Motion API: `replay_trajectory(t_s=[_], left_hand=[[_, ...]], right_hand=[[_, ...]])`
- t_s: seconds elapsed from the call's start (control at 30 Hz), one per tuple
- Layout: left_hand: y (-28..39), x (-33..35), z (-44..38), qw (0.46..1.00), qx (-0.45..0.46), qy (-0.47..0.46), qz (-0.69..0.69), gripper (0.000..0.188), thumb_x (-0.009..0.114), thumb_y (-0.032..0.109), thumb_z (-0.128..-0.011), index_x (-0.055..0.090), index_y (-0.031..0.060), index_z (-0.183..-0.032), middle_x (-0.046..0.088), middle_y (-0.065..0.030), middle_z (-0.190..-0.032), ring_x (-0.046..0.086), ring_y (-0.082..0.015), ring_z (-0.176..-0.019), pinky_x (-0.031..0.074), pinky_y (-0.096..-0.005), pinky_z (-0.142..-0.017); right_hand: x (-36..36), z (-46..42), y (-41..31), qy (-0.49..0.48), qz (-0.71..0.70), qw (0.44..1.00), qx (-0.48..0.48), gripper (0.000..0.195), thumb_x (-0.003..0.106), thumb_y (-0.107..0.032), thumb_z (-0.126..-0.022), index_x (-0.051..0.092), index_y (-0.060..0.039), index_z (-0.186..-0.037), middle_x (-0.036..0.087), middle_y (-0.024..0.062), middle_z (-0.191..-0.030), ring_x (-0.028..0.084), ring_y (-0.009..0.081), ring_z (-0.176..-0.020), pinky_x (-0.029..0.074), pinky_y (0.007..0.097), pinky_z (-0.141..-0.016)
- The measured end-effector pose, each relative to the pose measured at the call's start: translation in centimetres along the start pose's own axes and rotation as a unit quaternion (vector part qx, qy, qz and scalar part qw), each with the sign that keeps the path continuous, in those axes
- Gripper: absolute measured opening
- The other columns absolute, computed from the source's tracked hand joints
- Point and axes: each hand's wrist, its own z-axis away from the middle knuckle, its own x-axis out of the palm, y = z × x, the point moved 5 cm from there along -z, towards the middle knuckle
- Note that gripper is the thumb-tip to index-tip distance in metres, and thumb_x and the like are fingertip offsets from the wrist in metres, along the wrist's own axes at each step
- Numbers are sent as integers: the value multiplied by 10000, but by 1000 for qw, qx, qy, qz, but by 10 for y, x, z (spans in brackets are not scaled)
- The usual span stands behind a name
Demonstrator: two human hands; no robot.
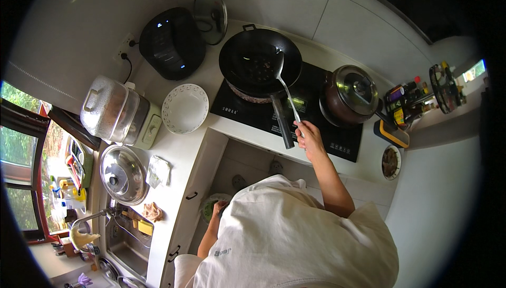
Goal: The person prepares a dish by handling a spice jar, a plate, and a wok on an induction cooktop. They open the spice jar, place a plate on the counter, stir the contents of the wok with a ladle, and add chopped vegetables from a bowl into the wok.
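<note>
My right hand [309, 139] is closed on the handle of a metal spatula [289, 94], whose blade rests inside a black wok [253, 56] with small bits of food at its bottom. The wok stands on the left part of a black cooktop [308, 137], its handle [282, 124] pointing towards me, just left of my right hand. Low at my left side is my left hand [219, 208], partly hidden by my shirt, beside a bowl or basin with something green [209, 207]; a dark thing shows at its fingers, and its grip is unclear.
A lidded brown pot [346, 98] stands on the cooktop's right side, with bottles [399, 114] beyond. Left of the wok are a white bowl [185, 110], a black appliance [172, 44], a steamer [122, 110] and a glass lid [211, 15]. A metal lid [123, 175] lies near the sink [130, 252].
</note>
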Motion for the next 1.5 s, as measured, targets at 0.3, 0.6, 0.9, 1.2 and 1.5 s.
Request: replay_trajectory(t_s=[0.3, 0.6, 0.9, 1.2, 1.5], left_hand=[[67, -5, 29, 999, 7, -6, -54, 368, 724, 312, -779, 708, 14, -994, 708, -152, -950, 666, -219, -864, 512, -361, -787], [73, 4, 31, 998, -33, 2, -56, 397, 721, 329, -753, 698, 36, -1020, 701, -148, -973, 663, -268, -897, 507, -376, -796], [69, 5, 35, 998, -48, 19, -38, 353, 731, 268, -783, 700, 4, -1014, 711, -139, -934, 666, -206, -845, 514, -346, -770], [78, -1, 39, 997, -2, 32, -66, 335, 722, 263, -785, 701, 5, -997, 711, -144, -921, 662, -216, -836, 504, -355, -783], [27, -21, 37, 997, 49, 5, 54, 264, 707, 190, -817, 682, -28, -962, 705, -122, -886, 651, -188, -803, 511, -334, -723]], right_hand=[[-1, -4, 4, -12, 18, 1000, -14, 250, 521, -248, -968, 582, -30, -1073, 506, -8, -708, 362, 19, -455, 250, 174, -375], [-2, -8, 6, 3, 27, 1000, -2, 265, 509, -248, -977, 572, -28, -1109, 510, -8, -722, 356, 18, -451, 245, 178, -377], [17, -14, -17, -34, 71, 997, 0, 211, 531, -172, -962, 577, -15, -1095, 521, 14, -706, 404, 42, -466, 287, 194, -389], [29, -70, -37, -114, 96, 988, 28, 230, 537, -243, -970, 590, -20, -981, 545, 24, -656, 432, 58, -447, 307, 190, -373], [39, -111, -38, -35, 152, 987, -37, 348, 627, -297, -914, 590, 27, -793, 575, 87, -599, 492, 121, -423, 357, 237, -358]])
